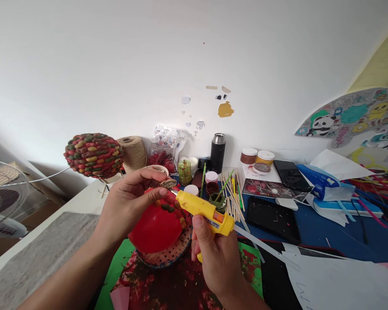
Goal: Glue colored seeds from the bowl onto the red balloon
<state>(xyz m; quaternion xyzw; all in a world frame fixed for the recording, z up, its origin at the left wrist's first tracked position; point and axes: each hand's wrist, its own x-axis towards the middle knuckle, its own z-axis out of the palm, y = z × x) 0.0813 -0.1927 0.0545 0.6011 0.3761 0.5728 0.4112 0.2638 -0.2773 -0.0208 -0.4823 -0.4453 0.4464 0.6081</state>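
Observation:
My left hand (134, 200) pinches a small tan piece, which looks like a half peanut shell (168, 184), between thumb and fingers. Wrapped round the handle of a yellow hot glue gun (197, 204) is my right hand (215, 254). The gun's metal nozzle meets the shell or sits right at it. A long whitish glue stick (261, 244) trails from the back of the gun. Below both hands, a red balloon (155, 228) rests in a woven basket (161, 259). Painted green, red and orange shells (170, 208) cover part of the balloon's upper side, partly hidden by my hands.
A shell-covered ball (93, 155) stands left, by a twine spool (132, 153) and a fan (6, 193). Behind are paint jars (212, 188), wooden sticks (234, 196) and a black flask (218, 153). A phone (292, 175) and black tray (273, 219) lie right.

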